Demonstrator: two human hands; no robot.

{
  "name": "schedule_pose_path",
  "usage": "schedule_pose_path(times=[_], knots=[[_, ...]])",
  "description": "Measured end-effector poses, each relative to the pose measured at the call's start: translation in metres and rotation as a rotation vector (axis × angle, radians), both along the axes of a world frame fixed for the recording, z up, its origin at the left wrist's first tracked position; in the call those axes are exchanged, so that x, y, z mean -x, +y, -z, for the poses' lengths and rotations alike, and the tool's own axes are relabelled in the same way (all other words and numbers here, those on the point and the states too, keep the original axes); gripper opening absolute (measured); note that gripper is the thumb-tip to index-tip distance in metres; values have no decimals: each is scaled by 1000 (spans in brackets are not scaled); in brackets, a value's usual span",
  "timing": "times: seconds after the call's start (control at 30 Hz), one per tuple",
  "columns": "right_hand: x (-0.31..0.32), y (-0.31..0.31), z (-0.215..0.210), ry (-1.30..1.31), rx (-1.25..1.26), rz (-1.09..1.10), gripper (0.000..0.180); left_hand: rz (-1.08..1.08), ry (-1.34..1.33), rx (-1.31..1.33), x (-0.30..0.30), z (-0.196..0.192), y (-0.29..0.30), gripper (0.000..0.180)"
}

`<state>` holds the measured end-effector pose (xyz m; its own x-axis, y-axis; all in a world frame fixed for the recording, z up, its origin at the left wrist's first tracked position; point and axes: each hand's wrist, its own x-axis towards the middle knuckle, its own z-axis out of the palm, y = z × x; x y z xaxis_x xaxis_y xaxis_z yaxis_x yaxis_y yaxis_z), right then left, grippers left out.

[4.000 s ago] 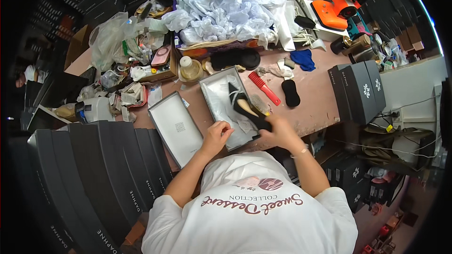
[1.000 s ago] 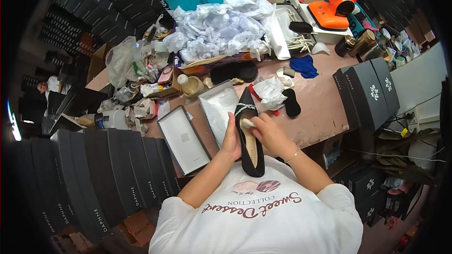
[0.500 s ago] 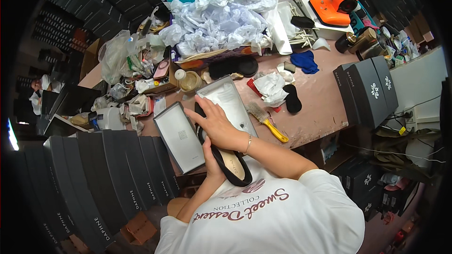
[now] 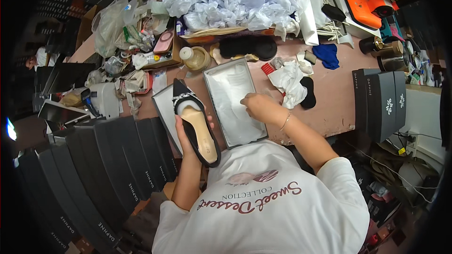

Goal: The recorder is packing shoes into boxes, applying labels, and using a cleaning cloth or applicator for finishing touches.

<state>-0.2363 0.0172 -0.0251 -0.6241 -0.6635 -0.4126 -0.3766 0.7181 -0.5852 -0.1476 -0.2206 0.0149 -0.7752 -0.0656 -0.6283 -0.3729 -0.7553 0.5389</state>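
A black pointed shoe (image 4: 200, 136) with a beige insole and a sparkling band across its front is in my left hand (image 4: 184, 137). Its toe points away from me, and white stuffing shows inside the toe. To its right lies an uncovered shoebox (image 4: 229, 142) lined with white tissue paper (image 4: 233, 91). My right hand (image 4: 264, 108) reaches over the box's right side, its fingers curled together above the tissue; whatever they pinch is too small to make out. Partly behind the shoe and my left hand is the grey box lid (image 4: 163, 101).
Dark shoeboxes (image 4: 117, 160) stand in a row at left, and more boxes (image 4: 376, 103) at the right table edge. Crumpled paper (image 4: 287, 82) and a black pad (image 4: 308, 91) lie right of the box. Beyond are a jar (image 4: 195, 59) and a heap of white tissue (image 4: 235, 4).
My right hand has left the shoe and moved right, over the box. The left hand now holds the shoe alone, its insole turned up into sight. The yellow-handled brush no longer shows.
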Motion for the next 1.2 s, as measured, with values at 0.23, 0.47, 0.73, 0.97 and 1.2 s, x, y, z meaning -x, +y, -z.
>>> schedule_pose_path(times=[0.23, 0.47, 0.73, 0.97, 1.2], knots=[[22, 101, 25, 408, -476, 588, 69, 196, 6, -56, -20, 9, 30, 77], [-33, 40, -44, 66, 484, 711, 27, 116, 72, -317, -9, -6, 56, 76], [2, 35, -58, -303, 663, 807, 26, -133, 290, -297, -23, -17, -36, 44], [68, 147, 115, 678, -409, 491, 37, -279, -177, 398, -40, 58, -115, 40], [20, 86, 23, 394, 317, 653, 22, -115, -18, 165, -29, 0, -75, 50]])
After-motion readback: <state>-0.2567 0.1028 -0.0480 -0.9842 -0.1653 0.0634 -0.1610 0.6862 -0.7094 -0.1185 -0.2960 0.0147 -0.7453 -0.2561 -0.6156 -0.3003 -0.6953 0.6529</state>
